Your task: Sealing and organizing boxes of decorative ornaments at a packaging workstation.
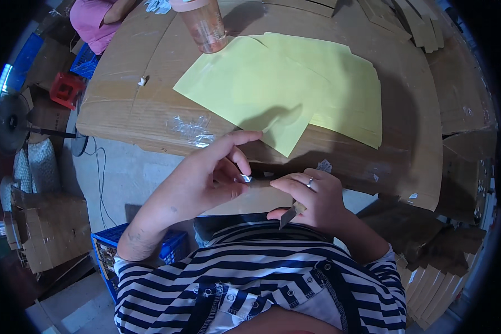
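Observation:
My left hand and my right hand meet just below the near edge of a cardboard-covered table. Between the left thumb and fingers sits a small shiny piece, pinched at its end. The right hand, with a ring on one finger, grips a thin flat cardboard strip that reaches toward the left fingers, and a dark pointed blade-like tip sticks out below its palm. Both hands hover over my striped shirt.
Several yellow sheets lie stacked on the table beyond the hands. A clear orange-tinted bottle stands at the back. Cardboard piles sit right, a blue crate and a fan left. Another person's pink sleeve shows top left.

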Demonstrator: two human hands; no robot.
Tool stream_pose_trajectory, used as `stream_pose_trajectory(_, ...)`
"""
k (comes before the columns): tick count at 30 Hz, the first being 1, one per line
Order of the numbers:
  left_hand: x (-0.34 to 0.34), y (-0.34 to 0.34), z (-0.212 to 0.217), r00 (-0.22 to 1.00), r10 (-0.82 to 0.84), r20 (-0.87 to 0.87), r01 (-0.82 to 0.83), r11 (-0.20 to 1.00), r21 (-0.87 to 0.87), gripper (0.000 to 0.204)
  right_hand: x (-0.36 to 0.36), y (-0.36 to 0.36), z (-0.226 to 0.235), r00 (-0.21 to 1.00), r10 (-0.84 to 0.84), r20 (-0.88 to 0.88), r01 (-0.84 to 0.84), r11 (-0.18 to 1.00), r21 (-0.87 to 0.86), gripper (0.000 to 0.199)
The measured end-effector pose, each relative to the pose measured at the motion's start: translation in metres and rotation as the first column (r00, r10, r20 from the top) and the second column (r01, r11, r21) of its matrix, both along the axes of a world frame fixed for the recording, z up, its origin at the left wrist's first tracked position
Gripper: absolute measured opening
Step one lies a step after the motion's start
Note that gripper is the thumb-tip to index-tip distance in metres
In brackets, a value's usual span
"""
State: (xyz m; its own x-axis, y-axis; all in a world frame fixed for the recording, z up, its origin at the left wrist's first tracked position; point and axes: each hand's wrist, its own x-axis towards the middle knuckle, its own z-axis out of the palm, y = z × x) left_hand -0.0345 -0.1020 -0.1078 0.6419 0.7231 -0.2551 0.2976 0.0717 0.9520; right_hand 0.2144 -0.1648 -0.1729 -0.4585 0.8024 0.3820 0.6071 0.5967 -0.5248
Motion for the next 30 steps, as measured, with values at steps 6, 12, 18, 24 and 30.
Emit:
stream_pose_trajectory(6, -0.004, 0.003, -0.003, 0.982, -0.142, -0.122, 0.153, 0.984, 0.087, 0.078, -0.005, 0.002, -0.002, 1.000, 0.021, -0.012, -0.021, 1.000, 0.019, 0.058)
stream_pose_trajectory(12, 0.000, -0.004, -0.004, 0.947, -0.025, -0.320, 0.205, 0.813, 0.545, 0.084, -0.004, 0.004, -0.006, 1.000, 0.007, -0.009, -0.007, 0.999, -0.035, 0.058)
stream_pose_trajectory(18, -0.006, -0.005, -0.012, 0.968, 0.046, -0.248, 0.093, 0.849, 0.520, 0.080, -0.002, 0.006, -0.008, 0.998, -0.037, -0.052, 0.033, 0.996, -0.081, 0.058)
stream_pose_trajectory(24, -0.003, -0.006, -0.022, 0.958, -0.143, -0.248, 0.224, 0.915, 0.337, 0.064, 0.001, 0.006, -0.012, 0.999, -0.021, -0.042, 0.018, 0.998, -0.062, 0.061)
stream_pose_trajectory(30, -0.042, 0.006, -0.005, 0.962, 0.162, 0.221, -0.234, 0.904, 0.357, 0.054, 0.045, 0.002, -0.030, 0.957, -0.065, -0.283, 0.061, 0.998, -0.024, 0.069)
